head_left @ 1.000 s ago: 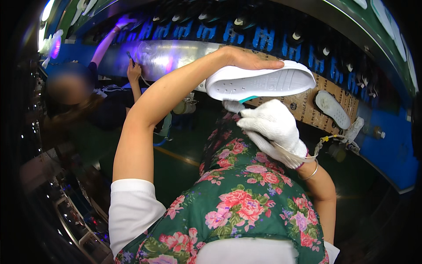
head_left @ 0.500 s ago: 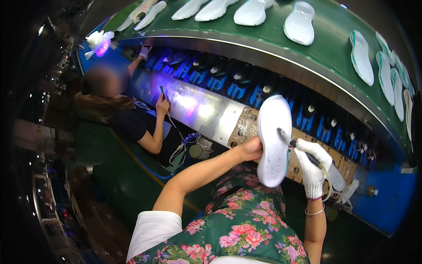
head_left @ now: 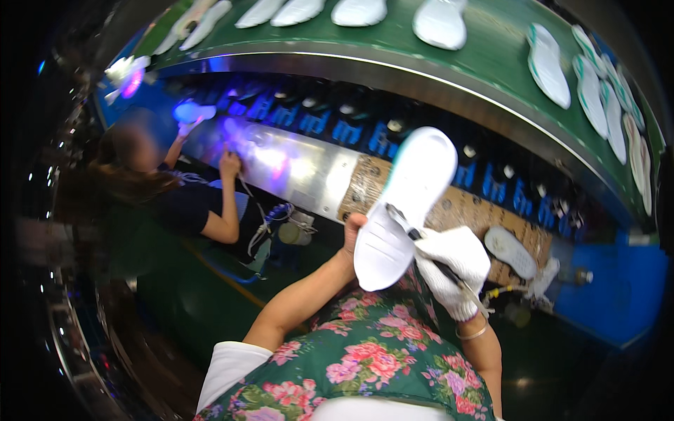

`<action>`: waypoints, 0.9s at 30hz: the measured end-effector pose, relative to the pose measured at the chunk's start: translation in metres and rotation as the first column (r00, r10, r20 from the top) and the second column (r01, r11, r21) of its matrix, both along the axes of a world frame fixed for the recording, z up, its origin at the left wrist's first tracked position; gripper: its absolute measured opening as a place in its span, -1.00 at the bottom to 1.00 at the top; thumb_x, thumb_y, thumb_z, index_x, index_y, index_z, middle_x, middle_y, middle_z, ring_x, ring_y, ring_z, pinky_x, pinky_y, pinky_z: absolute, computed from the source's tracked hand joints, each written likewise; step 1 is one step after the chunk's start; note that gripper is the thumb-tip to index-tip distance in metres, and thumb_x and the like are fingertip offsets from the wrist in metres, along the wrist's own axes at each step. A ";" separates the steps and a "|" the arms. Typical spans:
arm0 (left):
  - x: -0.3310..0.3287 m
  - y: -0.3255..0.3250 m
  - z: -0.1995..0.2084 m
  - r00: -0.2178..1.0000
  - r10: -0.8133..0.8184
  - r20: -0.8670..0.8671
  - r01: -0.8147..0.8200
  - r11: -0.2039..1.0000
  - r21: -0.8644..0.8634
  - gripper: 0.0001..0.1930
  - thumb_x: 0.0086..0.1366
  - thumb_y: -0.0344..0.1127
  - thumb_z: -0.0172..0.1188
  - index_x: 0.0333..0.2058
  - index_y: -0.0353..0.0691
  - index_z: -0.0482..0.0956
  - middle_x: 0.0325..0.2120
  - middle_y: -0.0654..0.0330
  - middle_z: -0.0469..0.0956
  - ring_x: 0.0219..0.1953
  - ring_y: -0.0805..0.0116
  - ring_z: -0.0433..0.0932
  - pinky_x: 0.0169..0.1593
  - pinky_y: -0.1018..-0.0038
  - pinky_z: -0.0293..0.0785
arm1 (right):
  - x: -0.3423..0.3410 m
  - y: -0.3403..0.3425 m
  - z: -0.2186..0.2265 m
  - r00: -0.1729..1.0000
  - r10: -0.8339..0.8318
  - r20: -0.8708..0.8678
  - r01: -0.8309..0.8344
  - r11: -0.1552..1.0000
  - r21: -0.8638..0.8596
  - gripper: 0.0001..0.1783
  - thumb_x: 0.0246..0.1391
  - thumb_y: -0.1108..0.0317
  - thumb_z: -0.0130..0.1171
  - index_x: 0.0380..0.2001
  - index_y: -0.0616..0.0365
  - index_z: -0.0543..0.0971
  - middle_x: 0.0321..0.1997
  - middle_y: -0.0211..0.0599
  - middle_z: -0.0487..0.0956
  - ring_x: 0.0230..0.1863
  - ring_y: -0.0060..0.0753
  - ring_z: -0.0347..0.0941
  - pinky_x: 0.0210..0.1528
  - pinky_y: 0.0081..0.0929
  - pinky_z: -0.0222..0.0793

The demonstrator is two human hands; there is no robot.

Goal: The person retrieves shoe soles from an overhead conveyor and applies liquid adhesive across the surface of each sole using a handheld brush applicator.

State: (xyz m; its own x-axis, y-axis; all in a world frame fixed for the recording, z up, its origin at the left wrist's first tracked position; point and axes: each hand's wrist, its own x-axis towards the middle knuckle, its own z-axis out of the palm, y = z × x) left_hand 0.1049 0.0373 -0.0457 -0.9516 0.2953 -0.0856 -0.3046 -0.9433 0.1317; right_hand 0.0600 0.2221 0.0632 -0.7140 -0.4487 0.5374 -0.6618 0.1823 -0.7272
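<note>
A white shoe sole point(head_left: 425, 172) with a greenish edge stands tilted before me, its broad face toward me. My bare left hand point(head_left: 353, 237) grips it by the left edge; the thumb shows and the other fingers are hidden behind it. In my right hand point(head_left: 455, 265), which wears a white knitted glove, is a slim dark brush point(head_left: 404, 222) with a thin hose trailing from its rear end. The brush tip rests on the sole's face, by the grooved lower part.
Overhead, a green conveyor point(head_left: 484, 56) carries several white soles. Below it, dark shoes sit on a row of blue holders point(head_left: 344, 133). Another sole point(head_left: 509, 249) lies on a cardboard-covered ledge point(head_left: 460, 210). To the left a co-worker point(head_left: 189, 203) sits by a shiny metal plate point(head_left: 316, 172) under violet light.
The sole has tilted, its upper end leaning right. The brush has shifted from mid-sole to the grooved lower part. The co-worker's far hand now holds up a blue-lit object.
</note>
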 end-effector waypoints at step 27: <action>-0.019 0.066 -0.005 0.993 0.087 0.078 -0.069 0.974 -0.216 0.14 -0.02 0.59 0.14 0.38 -0.07 0.10 0.29 0.01 0.26 0.31 0.01 0.29 0.38 0.03 0.20 | -0.005 -0.021 0.019 0.934 -0.341 0.107 0.357 0.908 -0.221 -0.79 -0.12 0.62 0.34 -0.32 0.27 0.68 -0.30 -0.13 0.69 -0.31 -0.31 0.62 -0.20 -0.46 0.51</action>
State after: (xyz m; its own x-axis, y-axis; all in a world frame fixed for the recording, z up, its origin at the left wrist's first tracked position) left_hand 0.0862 0.1034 -0.0509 -0.9573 0.1866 -0.2209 -0.2500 -0.9179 0.3081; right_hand 0.0552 0.2012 0.0824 -0.8385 -0.0324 0.5440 -0.5375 0.2134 -0.8158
